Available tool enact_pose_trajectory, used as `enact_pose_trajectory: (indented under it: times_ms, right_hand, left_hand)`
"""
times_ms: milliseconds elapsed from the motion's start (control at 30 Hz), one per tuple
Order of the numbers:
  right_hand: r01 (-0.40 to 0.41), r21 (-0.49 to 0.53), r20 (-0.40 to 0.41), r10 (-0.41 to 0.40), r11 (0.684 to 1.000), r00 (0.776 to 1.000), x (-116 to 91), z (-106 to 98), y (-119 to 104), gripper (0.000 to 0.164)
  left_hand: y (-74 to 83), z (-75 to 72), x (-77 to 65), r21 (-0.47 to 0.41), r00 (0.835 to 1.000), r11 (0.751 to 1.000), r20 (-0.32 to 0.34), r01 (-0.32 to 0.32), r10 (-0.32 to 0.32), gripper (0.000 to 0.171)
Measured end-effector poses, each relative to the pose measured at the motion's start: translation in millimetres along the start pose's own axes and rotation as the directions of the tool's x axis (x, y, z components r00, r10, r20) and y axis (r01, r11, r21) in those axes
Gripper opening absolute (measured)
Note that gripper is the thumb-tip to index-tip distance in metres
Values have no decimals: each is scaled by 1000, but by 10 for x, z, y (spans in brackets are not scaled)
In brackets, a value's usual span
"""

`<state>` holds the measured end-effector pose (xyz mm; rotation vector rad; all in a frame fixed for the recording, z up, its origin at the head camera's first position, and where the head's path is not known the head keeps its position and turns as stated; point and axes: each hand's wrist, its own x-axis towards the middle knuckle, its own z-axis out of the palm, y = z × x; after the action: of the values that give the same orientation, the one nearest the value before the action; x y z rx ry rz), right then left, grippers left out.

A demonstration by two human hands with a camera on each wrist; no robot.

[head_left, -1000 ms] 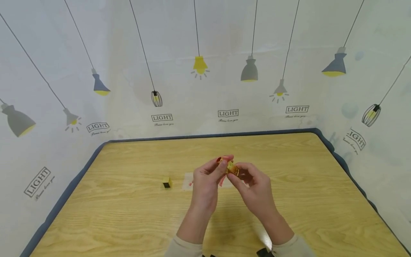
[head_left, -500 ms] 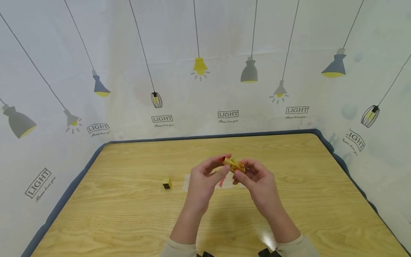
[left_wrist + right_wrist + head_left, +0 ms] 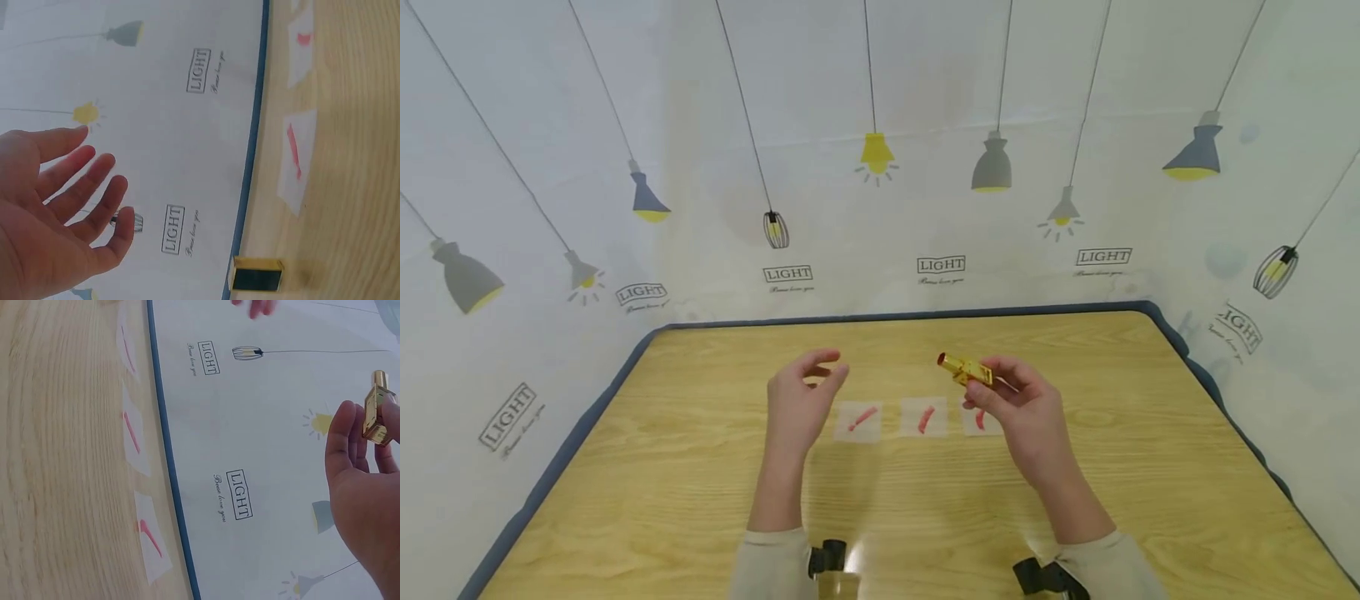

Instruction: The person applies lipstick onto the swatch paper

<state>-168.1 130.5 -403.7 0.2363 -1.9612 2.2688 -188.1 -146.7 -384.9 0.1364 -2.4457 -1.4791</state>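
Note:
My right hand (image 3: 1026, 421) pinches a gold lipstick (image 3: 964, 369) between thumb and fingers above the table. Its dark red tip points to the upper left in the head view. In the right wrist view the lipstick (image 3: 379, 412) shows its gold case and narrow tube. My left hand (image 3: 801, 400) is held apart from it with nothing in its fingers; the left wrist view shows those fingers loosely bent. A gold lipstick cap (image 3: 257, 274) with a dark opening lies on the table in the left wrist view. In the head view the left hand hides it.
Three white paper pieces lie in a row on the wooden table (image 3: 925, 500): a left paper (image 3: 872, 425), a middle paper (image 3: 936, 406) and a right paper (image 3: 992, 425) partly behind my right hand. Each carries a red streak. A lamp-patterned wall covering (image 3: 850, 225) surrounds the table.
My left hand has let go of the lipstick and moved left. The right hand has kept it and moved slightly right. The papers have come into fuller view; the cap is now hidden.

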Motion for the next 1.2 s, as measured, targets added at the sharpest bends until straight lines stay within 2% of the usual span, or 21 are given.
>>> enact_pose_trajectory:
  times_ms: [67,167,233,367,467,567,667,833,1200]
  right_hand:
    - [5,5,0,-5,1000,1000,7,-24,7,28]
    - [3,1,1,-3,1000,1000,9,-50,11,27]
    - [-6,-7,-2,6,1000,1000,13,-64,15,27]
    - [-36,-31,5,36,999,999,18,-91,15,31]
    - [-60,-56,22,61,997,998,9,-116,7,34]
    - [-81,-80,28,83,994,996,7,-139,3,36]
    - [-87,-100,24,90,991,996,24,-148,-3,37]
    - [-78,-104,26,81,992,996,57,-124,-5,37]
    - [-81,-107,46,86,991,995,75,-97,60,37]
  left_hand:
    - [-91,-48,36,94,1000,995,-27,12,-9,31]
    - [-222,-102,52,232,998,971,-27,56,-51,36]
    - [-304,-124,53,322,995,942,-6,92,-96,39]
    - [-418,-157,32,487,985,864,42,125,-166,45]
    - [-480,-177,26,539,981,836,82,103,-174,44]
    - [-522,-191,28,549,976,832,123,85,-180,41]
    - [-536,-194,33,549,966,830,149,95,-210,39]
    - [-541,-202,45,550,957,828,167,109,-237,38]
    - [-648,-247,66,525,969,844,135,107,-206,24]
